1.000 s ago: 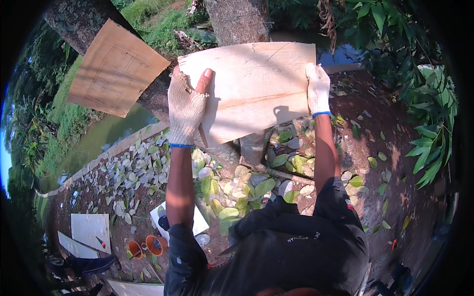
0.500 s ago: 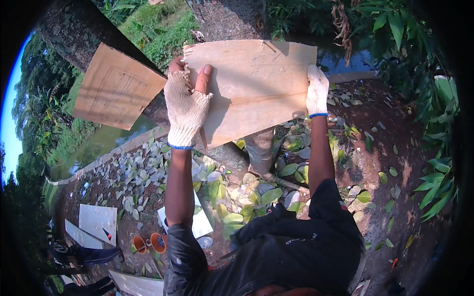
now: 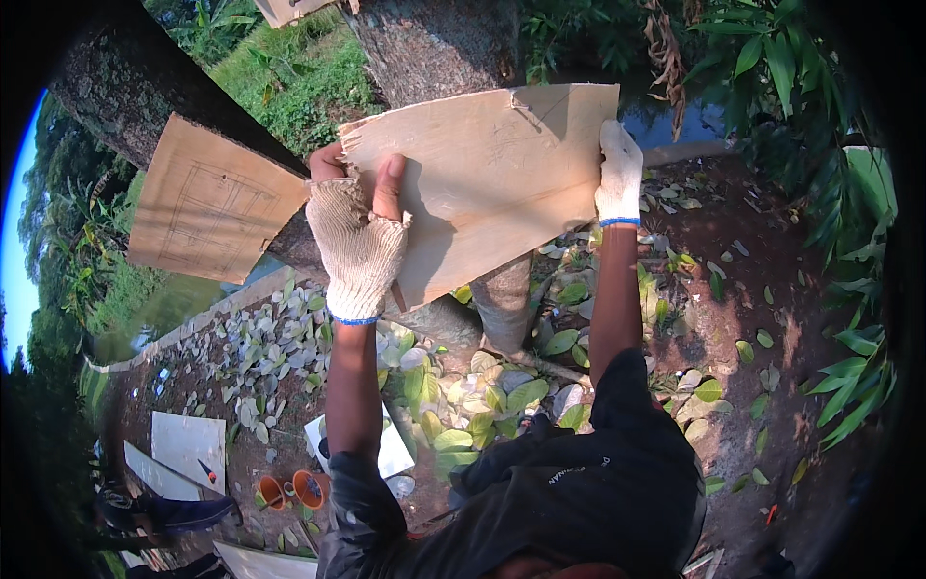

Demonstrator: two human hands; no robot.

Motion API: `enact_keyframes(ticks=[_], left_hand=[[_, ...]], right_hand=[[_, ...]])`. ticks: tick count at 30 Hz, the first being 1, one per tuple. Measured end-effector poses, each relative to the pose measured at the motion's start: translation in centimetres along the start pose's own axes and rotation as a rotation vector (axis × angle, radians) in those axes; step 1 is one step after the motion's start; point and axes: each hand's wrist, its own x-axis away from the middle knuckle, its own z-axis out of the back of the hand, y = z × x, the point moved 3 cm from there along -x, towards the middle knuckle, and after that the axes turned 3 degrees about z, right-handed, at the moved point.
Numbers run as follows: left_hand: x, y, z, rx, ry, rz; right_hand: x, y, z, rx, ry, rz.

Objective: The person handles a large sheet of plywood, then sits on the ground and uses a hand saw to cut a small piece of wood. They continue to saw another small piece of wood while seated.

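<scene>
Between my two gloved hands is a thin tan plywood sheet (image 3: pixel 492 183) with a splintered top left corner and faint pencil marks. It stands in front of a tree trunk (image 3: pixel 434 53). My left hand (image 3: pixel 362 232), in a white knit glove with bare fingertips, grips the left edge; its thumb lies on the front face and the other fingers go behind. My right hand (image 3: pixel 619 174), also gloved, is closed on the right edge, its fingers partly hidden. A nail-like bit (image 3: pixel 522 114) sticks out near the sheet's top edge.
A second plywood piece (image 3: pixel 214 203) with a pencil drawing hangs on the leaning trunk (image 3: pixel 125 77) at left. Fallen leaves (image 3: pixel 482 396) cover the ground. Lower left are orange pots (image 3: pixel 309 489), white boards (image 3: pixel 190 449) and another person's leg (image 3: pixel 183 513). Water (image 3: pixel 164 309) lies beyond a low edge.
The sheet's left side has tipped lower along with my left hand, while its right side stays about level. My view has shifted slightly.
</scene>
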Motion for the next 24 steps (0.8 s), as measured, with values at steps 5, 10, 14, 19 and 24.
enact_keyframes(ticks=[5,10,14,19,24], left_hand=[[2.1,-2.2,-1.4,0.142,0.117,-0.001],[2.6,-1.6,-1.5,0.245,-0.078,0.059],[4.6,-3.7,-0.2,0.323,-0.141,0.049],[17.2,-12.7,8.9,0.386,0.077,0.366],[46.3,-16.3,17.5,-0.394,-0.053,1.162]], right_hand=[[-2.9,-2.1,0.0,0.088,-0.213,0.054],[-3.4,-2.1,-0.3,0.317,-0.190,0.268],[-3.2,-0.1,1.6,0.207,0.020,0.302],[7.8,6.9,9.1,0.463,0.369,0.258],[24.0,17.8,21.0,0.856,-0.024,-0.368]])
